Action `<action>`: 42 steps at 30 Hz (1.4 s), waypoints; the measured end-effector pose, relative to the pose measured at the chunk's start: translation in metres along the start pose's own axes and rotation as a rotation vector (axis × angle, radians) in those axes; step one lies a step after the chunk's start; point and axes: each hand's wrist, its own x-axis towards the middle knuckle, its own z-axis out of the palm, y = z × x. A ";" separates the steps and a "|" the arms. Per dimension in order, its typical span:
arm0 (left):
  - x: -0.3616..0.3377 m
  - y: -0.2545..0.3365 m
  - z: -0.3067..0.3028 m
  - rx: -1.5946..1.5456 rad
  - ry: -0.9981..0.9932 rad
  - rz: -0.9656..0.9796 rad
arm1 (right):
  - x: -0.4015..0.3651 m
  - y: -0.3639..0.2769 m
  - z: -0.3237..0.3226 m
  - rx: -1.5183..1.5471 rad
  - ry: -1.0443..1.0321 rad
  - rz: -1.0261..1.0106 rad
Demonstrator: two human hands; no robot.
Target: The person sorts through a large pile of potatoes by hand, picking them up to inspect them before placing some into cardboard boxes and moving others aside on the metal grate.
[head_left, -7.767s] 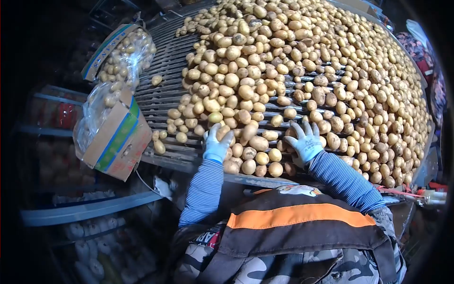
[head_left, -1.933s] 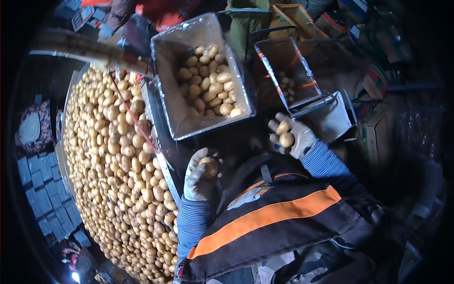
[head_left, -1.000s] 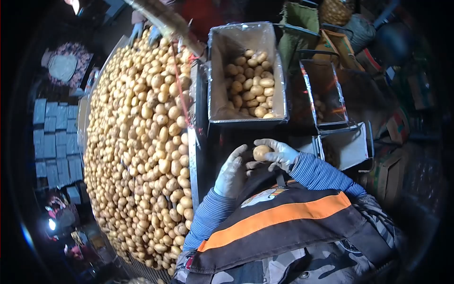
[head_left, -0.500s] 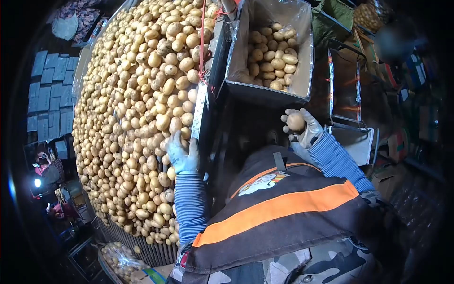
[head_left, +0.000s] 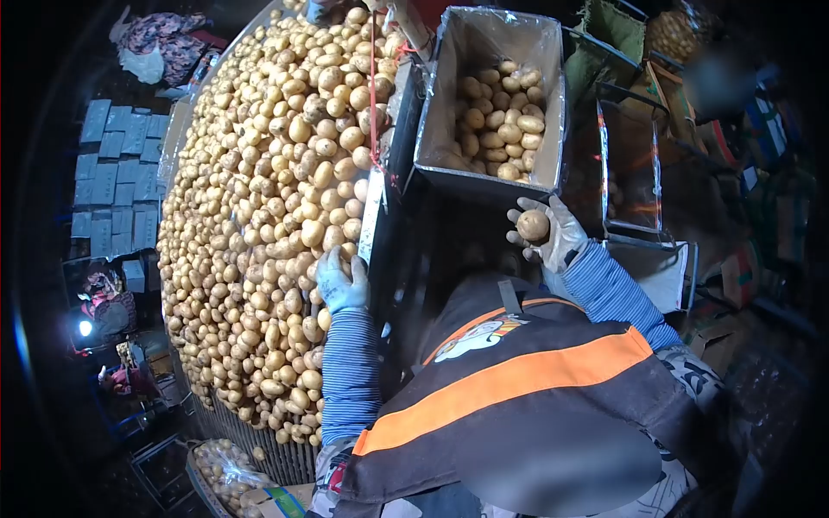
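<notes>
A large heap of potatoes (head_left: 259,207) covers the sorting table on the left. My left hand (head_left: 341,281), in a pale glove, rests at the heap's right edge with its fingers apart and nothing visibly held. On the right, my right hand (head_left: 549,233), also gloved, has its palm up and fingers curled round a single potato (head_left: 533,225). Just above that hand stands a box (head_left: 490,180) lined with clear plastic, with potatoes (head_left: 505,121) inside it.
A metal edge (head_left: 373,216) runs along the table's right side, beside a red cord (head_left: 373,95). Stacked grey cartons (head_left: 112,181) are at the far left, with a person (head_left: 108,302) below them. Framed bins (head_left: 652,272) stand at right.
The whole view has shifted slightly. My right hand, still holding the potato, is nearer the lined box and more open. A co-worker's gloved hand now shows at the heap's top.
</notes>
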 end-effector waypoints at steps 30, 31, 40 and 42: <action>0.000 -0.008 0.002 -0.130 0.040 0.086 | 0.011 0.018 0.091 -0.225 -0.467 0.005; -0.001 -0.007 -0.002 -0.181 0.014 0.071 | 0.016 0.024 0.101 -0.259 -0.460 0.032; -0.032 -0.027 -0.066 -0.197 0.043 0.086 | 0.099 0.098 0.185 -0.701 -0.455 0.225; -0.041 -0.040 -0.089 -0.179 0.086 0.025 | 0.126 0.119 0.210 -0.710 -0.552 0.081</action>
